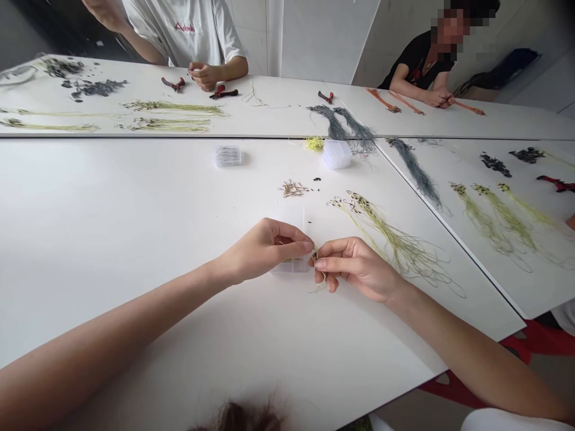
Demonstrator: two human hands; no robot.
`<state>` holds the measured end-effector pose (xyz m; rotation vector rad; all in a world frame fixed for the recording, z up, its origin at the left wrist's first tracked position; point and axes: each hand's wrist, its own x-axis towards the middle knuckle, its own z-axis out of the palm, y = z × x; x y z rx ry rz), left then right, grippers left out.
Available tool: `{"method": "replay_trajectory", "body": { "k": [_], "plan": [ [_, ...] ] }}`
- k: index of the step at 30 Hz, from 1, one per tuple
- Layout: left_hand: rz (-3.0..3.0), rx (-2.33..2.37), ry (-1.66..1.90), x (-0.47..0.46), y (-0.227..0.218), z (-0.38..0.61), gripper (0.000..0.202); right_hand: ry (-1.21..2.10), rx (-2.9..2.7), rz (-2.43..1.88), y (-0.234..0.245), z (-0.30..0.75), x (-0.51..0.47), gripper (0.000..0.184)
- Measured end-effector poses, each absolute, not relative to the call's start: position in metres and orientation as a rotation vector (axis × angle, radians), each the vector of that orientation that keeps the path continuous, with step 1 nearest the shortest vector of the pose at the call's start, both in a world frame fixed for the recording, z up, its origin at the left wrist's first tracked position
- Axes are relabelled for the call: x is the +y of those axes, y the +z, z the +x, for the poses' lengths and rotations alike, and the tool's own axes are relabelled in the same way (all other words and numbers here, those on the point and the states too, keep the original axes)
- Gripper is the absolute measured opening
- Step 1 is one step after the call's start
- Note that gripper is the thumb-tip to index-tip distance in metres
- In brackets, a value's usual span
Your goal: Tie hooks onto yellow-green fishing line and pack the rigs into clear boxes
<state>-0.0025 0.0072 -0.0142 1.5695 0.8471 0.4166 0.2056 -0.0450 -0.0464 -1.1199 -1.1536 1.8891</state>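
Observation:
My left hand and my right hand meet over the white table, fingertips pinched together. Between them is a small hook tied to thin yellow-green line, with a loose end trailing below my right hand. A clear plastic box lies under my left fingers. To the right lies a bundle of finished yellow-green lines with dark beads at the top. A small pile of metal hooks sits further back.
Two more clear boxes stand at the table's far side. Grey line bundles and red-handled pliers lie on the adjoining tables. Two other people work across from me, one in a white shirt, one in black.

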Motion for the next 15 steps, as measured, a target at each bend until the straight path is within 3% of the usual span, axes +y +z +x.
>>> {"method": "replay_trajectory", "body": {
  "k": [15],
  "plan": [
    [1.715,0.819,0.424,0.0033,-0.011,-0.0029,0.028,1.93,-1.111,-1.085,-0.0472,0.2039,-0.0443,0.021]
  ]
}}
